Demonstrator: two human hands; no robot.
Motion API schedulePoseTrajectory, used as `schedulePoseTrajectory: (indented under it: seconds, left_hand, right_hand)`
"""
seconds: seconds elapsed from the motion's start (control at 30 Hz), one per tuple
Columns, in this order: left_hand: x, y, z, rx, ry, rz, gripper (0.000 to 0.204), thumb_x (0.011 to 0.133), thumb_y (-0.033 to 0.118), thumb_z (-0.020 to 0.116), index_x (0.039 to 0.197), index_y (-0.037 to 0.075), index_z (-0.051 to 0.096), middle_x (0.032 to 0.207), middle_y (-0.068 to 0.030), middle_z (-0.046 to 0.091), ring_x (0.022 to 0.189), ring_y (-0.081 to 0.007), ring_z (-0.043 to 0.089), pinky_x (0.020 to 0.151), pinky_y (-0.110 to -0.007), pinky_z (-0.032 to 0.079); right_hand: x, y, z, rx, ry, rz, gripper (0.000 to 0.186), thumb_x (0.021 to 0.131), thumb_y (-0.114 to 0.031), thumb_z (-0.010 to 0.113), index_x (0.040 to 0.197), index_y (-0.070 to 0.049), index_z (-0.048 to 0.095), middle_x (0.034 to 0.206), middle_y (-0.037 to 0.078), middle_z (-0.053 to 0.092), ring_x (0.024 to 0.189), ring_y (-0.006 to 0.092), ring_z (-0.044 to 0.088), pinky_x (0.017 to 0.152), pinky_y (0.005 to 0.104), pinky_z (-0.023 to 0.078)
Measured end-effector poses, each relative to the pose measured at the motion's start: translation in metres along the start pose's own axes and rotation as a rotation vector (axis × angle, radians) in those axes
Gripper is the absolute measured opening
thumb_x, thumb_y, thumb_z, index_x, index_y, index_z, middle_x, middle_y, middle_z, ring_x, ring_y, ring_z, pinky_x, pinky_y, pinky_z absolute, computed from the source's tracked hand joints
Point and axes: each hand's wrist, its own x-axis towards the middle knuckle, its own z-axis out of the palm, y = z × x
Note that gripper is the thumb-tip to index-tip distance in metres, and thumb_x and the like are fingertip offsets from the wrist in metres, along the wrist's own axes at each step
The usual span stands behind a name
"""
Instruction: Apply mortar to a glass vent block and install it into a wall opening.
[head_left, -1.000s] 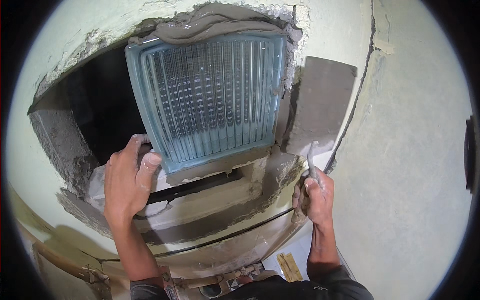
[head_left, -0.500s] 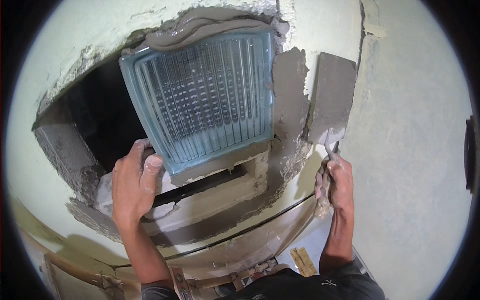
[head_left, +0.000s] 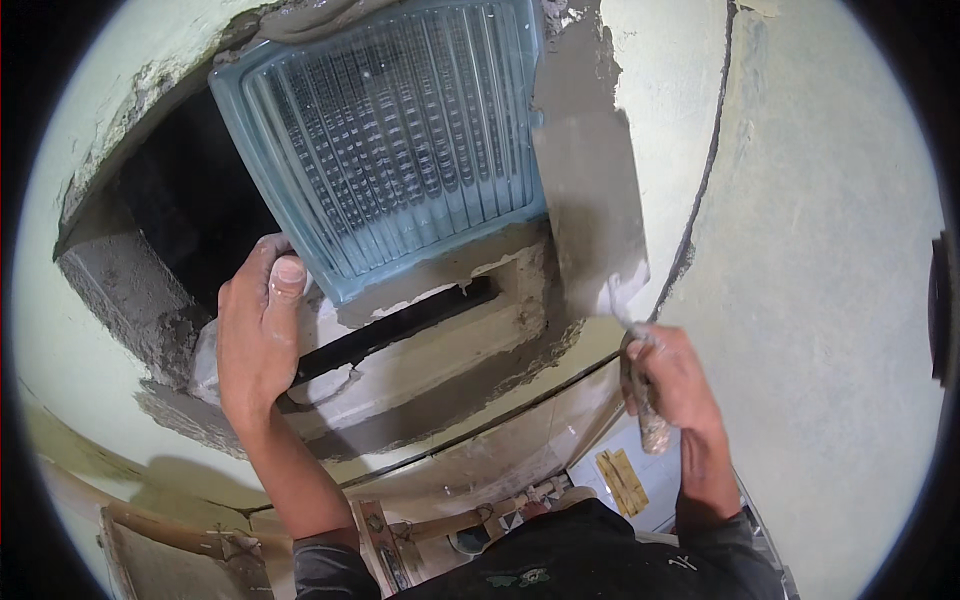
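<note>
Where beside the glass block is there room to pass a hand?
Widest: the dark opening, between the glass block and the rough wall edge. Below the block, the slot looks tight. Crowded: the block's lower left corner, by the left hand, and its right, by the trowel in the right hand.

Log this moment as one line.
left hand: beside glass block, lower-left edge | right hand: gripping trowel handle | trowel blade: right of block | mortar: under block
</note>
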Motion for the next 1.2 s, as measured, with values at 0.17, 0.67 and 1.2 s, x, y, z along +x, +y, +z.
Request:
schedulePoseTrajectory:
  seconds: [0.17, 0.67, 1.2]
  left_hand:
    - [0.005, 0.003, -0.008, -0.062, -0.027, -0.030, 0.073, 0.095, 0.064, 0.038, 0.105, -0.005, 0.060, 0.081, -0.0199, 0.061, 0.074, -0.0302, 0.054, 0.077, -0.038, 0.046]
    - [0.011, -0.024, -0.008, -0.162, -0.154, -0.128, 0.092, 0.093, 0.073, 0.024, 0.113, -0.007, 0.064, 0.102, -0.0251, 0.068, 0.096, -0.0318, 0.063, 0.091, -0.039, 0.045]
    - [0.010, -0.019, -0.010, -0.083, -0.204, -0.062, 0.090, 0.095, 0.071, 0.025, 0.114, -0.008, 0.064, 0.104, -0.0183, 0.069, 0.100, -0.0274, 0.062, 0.096, -0.039, 0.043]
  right_hand:
    - [-0.015, 0.059, 0.024, 0.059, 0.070, 0.107, 0.030, 0.093, -0.025, 0.047, 0.073, -0.002, 0.052, 0.055, 0.006, 0.054, 0.044, 0.0148, 0.051, 0.042, 0.0289, 0.040]
    - [-0.001, 0.078, 0.137, -0.477, 0.199, -0.561, 0.026, 0.083, -0.016, 0.069, 0.089, 0.000, 0.049, 0.077, 0.022, 0.055, 0.063, 0.0425, 0.058, 0.053, 0.0484, 0.048]
    - [0.002, 0.104, 0.064, -0.341, 0.605, -0.180, 0.023, 0.089, -0.019, 0.063, 0.093, 0.002, 0.054, 0.076, 0.025, 0.061, 0.070, 0.0475, 0.059, 0.062, 0.0513, 0.046]
